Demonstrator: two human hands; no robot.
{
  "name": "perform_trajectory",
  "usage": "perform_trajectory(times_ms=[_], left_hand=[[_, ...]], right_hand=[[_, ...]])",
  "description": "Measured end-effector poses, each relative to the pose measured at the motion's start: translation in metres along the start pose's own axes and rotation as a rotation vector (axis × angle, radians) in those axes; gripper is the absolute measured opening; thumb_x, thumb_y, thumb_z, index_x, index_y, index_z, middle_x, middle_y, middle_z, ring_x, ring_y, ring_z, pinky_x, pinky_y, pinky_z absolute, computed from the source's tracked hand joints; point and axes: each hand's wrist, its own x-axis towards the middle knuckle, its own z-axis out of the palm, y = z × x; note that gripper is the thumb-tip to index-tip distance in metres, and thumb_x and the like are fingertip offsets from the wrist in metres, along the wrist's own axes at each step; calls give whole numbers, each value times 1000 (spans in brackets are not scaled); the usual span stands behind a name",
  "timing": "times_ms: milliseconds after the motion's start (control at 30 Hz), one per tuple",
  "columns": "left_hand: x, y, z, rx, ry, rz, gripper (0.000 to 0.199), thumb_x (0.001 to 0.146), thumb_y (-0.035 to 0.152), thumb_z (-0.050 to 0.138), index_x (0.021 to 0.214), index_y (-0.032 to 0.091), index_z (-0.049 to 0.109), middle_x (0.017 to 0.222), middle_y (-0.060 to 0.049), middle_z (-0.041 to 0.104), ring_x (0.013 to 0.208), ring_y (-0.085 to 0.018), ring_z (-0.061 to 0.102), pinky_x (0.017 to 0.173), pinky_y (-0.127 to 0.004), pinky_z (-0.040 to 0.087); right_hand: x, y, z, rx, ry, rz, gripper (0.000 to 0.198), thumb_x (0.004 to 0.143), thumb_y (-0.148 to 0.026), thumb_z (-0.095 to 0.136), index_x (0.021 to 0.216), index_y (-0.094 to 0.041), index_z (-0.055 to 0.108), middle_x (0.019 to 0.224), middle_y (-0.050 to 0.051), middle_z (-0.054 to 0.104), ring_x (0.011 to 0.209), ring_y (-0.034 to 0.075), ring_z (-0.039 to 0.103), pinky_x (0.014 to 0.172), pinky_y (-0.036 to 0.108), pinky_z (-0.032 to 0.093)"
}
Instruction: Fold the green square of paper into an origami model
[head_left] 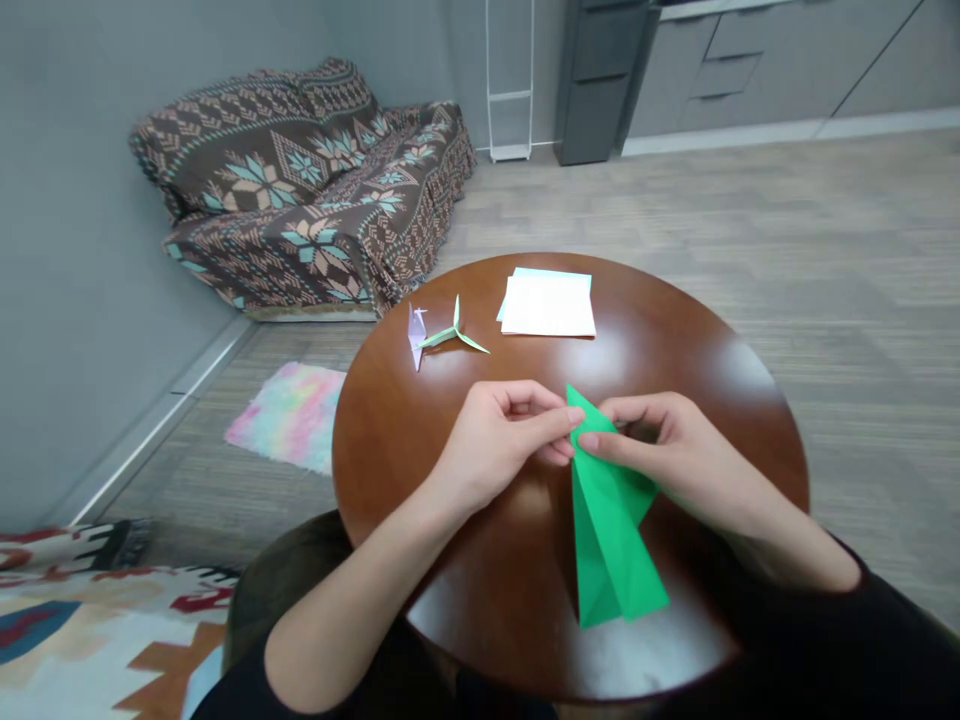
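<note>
A folded sheet of green paper (611, 520) is held up over the round brown table (465, 480), its narrow tip pointing away from me and its wider folded end toward me. My left hand (517, 430) pinches the paper's left edge near the tip, thumb on top. On the other side, my right hand (645, 435) grips it just below, with the thumb pressed on the upper face and the fingers partly hidden behind the sheet. Creases and an open fold show along its length.
Toward the table's far left lie a purple folded paper figure (416, 338) and a pale green one (454, 334). A stack of white paper (549, 305) lies at the back. Beyond are a patterned covered sofa (300, 200) and a pastel fluffy rug (292, 415).
</note>
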Motion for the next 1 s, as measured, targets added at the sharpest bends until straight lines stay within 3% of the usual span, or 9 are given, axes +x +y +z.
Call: perform_trajectory(times_ms=[367,800,1000], left_hand=[[2,-1,-2,21,17,20,26,71,29,91,68,12,73,55,0,69,49,-7,62,48,-14,49],[4,-5,-1,-68,44,54,19,72,24,89,70,11,75,57,-1,69,48,-6,58,48,-14,46],[4,-6,2,-98,102,91,19,71,24,88,70,12,75,54,1,65,46,-5,54,46,-15,43]], right_hand=[[3,1,0,22,-63,31,25,77,-40,87,80,-16,79,70,1,68,61,13,53,56,25,40],[2,5,1,-36,-23,21,33,79,-44,83,74,-14,71,62,-2,55,57,10,43,52,23,32],[4,4,3,-36,-32,30,31,78,-41,83,74,-14,69,63,-2,58,57,10,45,51,23,33]])
